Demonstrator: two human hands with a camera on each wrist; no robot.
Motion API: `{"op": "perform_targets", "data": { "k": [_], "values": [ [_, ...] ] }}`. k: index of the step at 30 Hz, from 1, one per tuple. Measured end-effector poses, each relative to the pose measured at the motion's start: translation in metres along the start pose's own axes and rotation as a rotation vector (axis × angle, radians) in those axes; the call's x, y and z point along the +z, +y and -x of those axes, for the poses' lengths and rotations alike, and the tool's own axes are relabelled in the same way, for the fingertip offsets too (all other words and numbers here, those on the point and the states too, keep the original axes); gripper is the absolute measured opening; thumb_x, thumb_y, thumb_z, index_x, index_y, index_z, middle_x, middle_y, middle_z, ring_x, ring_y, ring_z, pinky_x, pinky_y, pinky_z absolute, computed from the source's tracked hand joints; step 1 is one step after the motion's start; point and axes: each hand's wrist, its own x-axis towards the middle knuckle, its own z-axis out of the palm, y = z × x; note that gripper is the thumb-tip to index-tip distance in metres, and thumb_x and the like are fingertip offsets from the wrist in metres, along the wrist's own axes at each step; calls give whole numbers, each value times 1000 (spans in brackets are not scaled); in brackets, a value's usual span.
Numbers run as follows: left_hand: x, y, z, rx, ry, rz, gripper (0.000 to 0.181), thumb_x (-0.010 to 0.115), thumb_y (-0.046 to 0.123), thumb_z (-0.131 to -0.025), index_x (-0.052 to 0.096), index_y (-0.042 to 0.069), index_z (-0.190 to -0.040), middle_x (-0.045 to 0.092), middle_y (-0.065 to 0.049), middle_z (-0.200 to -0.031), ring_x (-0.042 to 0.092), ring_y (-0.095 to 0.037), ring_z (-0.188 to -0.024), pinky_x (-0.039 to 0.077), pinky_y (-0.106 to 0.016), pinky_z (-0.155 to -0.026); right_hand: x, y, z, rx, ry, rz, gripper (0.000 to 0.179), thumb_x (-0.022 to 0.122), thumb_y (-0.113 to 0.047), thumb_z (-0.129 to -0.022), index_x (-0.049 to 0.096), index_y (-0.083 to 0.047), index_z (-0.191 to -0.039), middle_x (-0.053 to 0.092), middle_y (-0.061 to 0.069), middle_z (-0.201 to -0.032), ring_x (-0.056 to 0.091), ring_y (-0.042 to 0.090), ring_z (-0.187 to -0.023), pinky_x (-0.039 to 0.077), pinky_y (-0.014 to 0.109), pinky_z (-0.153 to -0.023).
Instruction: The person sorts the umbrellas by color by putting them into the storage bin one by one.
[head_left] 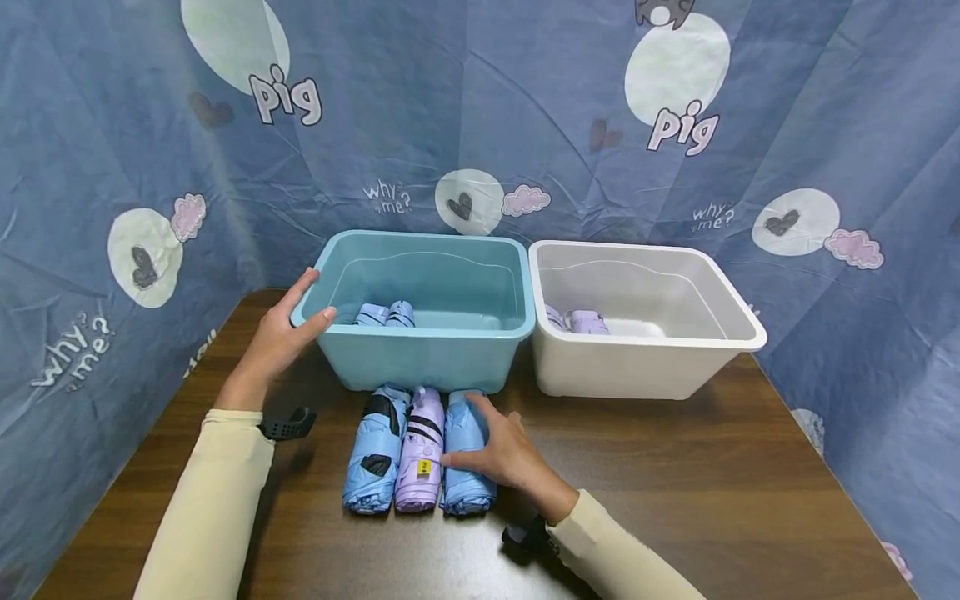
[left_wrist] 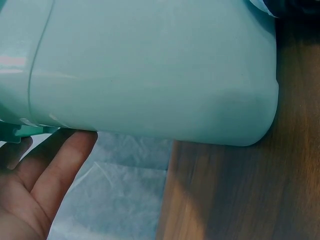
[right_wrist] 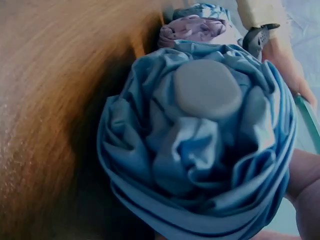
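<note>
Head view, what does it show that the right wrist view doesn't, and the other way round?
Only the head view shows the white bin and the yellow label.

Only the right wrist view shows the grey cap on the right blue umbrella's end.

Both show that umbrella, the purple umbrella, the left blue umbrella and the wooden table.

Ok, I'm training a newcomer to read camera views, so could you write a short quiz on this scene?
1. How many folded umbrellas lie on the table in front of the bins?
2. What colour is the middle umbrella there?
a) blue
b) purple
c) white
3. True or false: the left hand touches the teal bin.

Key: 1. Three. 2. b. 3. True.
</note>
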Motion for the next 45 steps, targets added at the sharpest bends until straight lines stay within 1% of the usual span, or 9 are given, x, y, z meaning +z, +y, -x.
{"op": "perform_targets", "data": {
  "k": [4,7,11,17,21,26,32,39,45],
  "values": [
    [0,-1,1,-9,-10,-5,76,59,42,-92,17,36,-155,10,8,-160,19,-35,-143,24,-64,-107,-2,2,-1,-53,-44,20,81,83,-47,-71,49,-27,-142,51,26,-134,47,40,-118,44,56,-90],
    [1,-1,1,-2,-7,-7,76,59,42,-93,17,35,-155,10,9,-160,19,-34,-143,23,-64,-107,-2,3,-2,-88,-57,20,71,82,-45,-73,57,-25,-136,53,23,-133,48,37,-116,44,54,-90],
    [2,-2,1,-14,-12,-13,76,59,43,-93,16,36,-155,10,7,-161,19,-36,-143,23,-65,-107,-3,6,-2,-112,-57,11,65,83,-41,-73,62,-23,-131,56,22,-129,50,31,-109,44,50,-88],
    [1,-4,0,-17,-15,-7,76,59,41,-93,16,34,-155,9,7,-161,18,-35,-144,23,-64,-107,-10,8,0,-103,-53,-25,63,84,-37,-73,62,-24,-131,54,23,-124,51,29,-104,45,48,-85],
    [0,-5,-1,-18,-16,-10,77,59,41,-93,16,32,-156,10,6,-161,18,-35,-143,24,-64,-107,-18,7,1,-115,-48,-39,63,83,-38,-74,61,-25,-131,57,19,-124,53,27,-103,46,46,-85],
    [0,-3,-1,-8,-10,-9,76,60,41,-93,17,32,-155,10,8,-161,19,-34,-143,25,-63,-107,-30,3,5,-138,-42,-55,63,83,-37,-75,60,-24,-132,59,16,-117,51,23,-97,46,40,-79],
    [-2,-2,1,-5,-6,-15,76,59,43,-92,17,35,-155,10,9,-161,20,-35,-143,26,-64,-106,-38,-2,13,-126,-44,-65,63,82,-40,-75,59,-29,-133,53,12,-111,47,22,-95,44,36,-73],
    [-1,-3,-2,5,2,-11,75,60,42,-92,18,34,-155,10,9,-160,18,-34,-143,23,-63,-107,-46,-12,22,-144,-38,-76,64,82,-40,-75,58,-32,-133,52,10,-105,48,22,-89,45,34,-68],
    [-2,-4,-3,-8,-13,-3,76,59,41,-92,17,34,-155,10,8,-161,17,-34,-144,22,-64,-107,-56,-22,32,-141,-45,-103,65,82,-42,-74,56,-39,-134,50,9,-106,50,24,-88,46,34,-67]
  ]
}}
